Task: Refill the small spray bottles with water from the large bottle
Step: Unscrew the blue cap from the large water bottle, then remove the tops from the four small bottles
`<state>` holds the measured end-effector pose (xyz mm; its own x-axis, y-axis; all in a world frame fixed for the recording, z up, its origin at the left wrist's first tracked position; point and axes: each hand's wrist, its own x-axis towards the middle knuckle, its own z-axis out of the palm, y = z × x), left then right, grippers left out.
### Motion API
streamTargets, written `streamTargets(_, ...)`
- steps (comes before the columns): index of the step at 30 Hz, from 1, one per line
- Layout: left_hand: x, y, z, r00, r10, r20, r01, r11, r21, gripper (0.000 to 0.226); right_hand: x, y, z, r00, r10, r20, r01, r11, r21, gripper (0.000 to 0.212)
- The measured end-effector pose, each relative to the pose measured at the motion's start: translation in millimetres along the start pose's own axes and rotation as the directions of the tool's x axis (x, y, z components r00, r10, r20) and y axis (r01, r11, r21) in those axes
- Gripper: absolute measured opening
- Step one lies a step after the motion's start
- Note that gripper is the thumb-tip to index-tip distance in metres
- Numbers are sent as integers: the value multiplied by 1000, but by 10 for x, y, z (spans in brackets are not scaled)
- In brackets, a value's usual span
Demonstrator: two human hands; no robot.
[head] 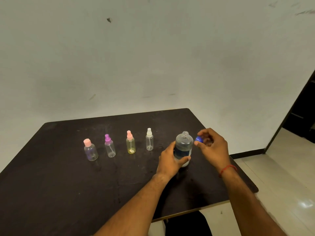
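Currently: your left hand (170,160) wraps the large bottle (183,149), steadying it upright on the table (68,184); right hand (213,147) pinches its blue cap (198,139) aside. Four small bottles (131,143) wait capped, leftward.

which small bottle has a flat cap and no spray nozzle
The leftmost bottle, with the flat pink cap; the rest have spray nozzles.

Showing a near-black tabletop (68,184). Showing, from nine towards three o'clock, a clear pink-capped bottle (90,151), a clear purple-topped bottle (110,147), a pink-topped yellow bottle (130,143), a clear white-topped bottle (149,141). Showing a dark blue label on the clear large bottle (183,149), a blue cap (198,139) at its two o'clock, a red thread (227,169) at four.
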<state>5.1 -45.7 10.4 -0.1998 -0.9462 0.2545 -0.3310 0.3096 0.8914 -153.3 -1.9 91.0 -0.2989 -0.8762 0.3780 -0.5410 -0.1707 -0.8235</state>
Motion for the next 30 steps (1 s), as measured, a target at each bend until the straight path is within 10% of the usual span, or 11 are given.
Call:
streamTargets(10, -4, -27, 13, 1000, 21, -20, -21, 1000, 20, 64, -624, 629, 159, 943, 330, 44, -333, 940, 80, 24)
streamTargets(30, -125, -81, -7, 1000, -22, 5, 22, 1000, -18, 69, -812, 741, 226, 979, 173, -105, -179, 982, -55, 50)
